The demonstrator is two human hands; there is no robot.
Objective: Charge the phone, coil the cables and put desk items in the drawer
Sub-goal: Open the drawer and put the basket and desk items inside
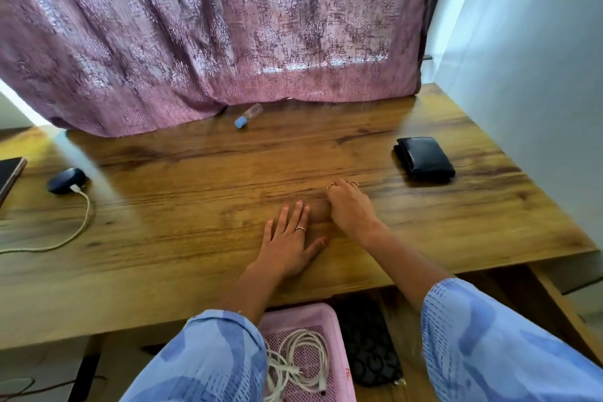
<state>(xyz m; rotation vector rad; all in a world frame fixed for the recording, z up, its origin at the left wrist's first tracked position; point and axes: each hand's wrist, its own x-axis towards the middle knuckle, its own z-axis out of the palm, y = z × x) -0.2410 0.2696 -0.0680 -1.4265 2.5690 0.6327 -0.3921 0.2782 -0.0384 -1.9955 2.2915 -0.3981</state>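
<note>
My left hand [290, 240] lies flat on the wooden desk [182, 206], fingers spread, holding nothing. My right hand [350, 206] rests just to its right, fingers curled down onto the desk top; I see nothing in it. A black wallet [424, 158] lies to the right of both hands. A dark blue earbud case [67, 180] at the left has a white cable [81, 222] plugged in. A dark phone or tablet [9, 176] shows at the left edge. Under the desk, a pink basket [342, 352] holds coiled white cables [300, 359].
A small clear bottle with a blue cap [248, 116] lies on its side at the back by the purple curtain [208, 29]. A black patterned pouch [368, 346] sits beside the basket. A white wall [528, 75] bounds the right side.
</note>
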